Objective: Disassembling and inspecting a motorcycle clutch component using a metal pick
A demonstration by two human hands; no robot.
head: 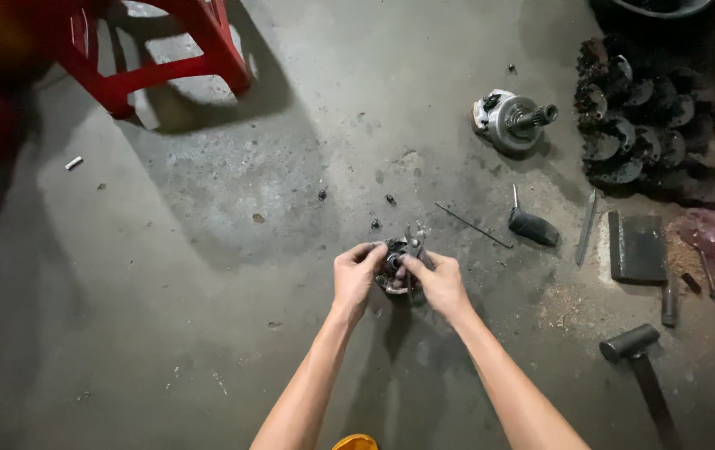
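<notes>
Both of my hands meet over the grey concrete floor around a small, dark, greasy round metal part [392, 268]. My left hand [355, 275] grips its left side. My right hand [436, 282] holds its right side together with a thin metal tool [415, 242] whose tips stick up above the part. The fingers hide most of the part. A few small dark bits [390, 199] lie on the floor just beyond the hands.
A round metal assembly with a shaft [511, 121] lies at the far right, beside a pile of dark round parts [641, 125]. A black-handled tool [532, 225], a thin rod [472, 224], a flat block [637, 247] and a hammer [637, 350] lie right. A red stool [157, 50] stands upper left.
</notes>
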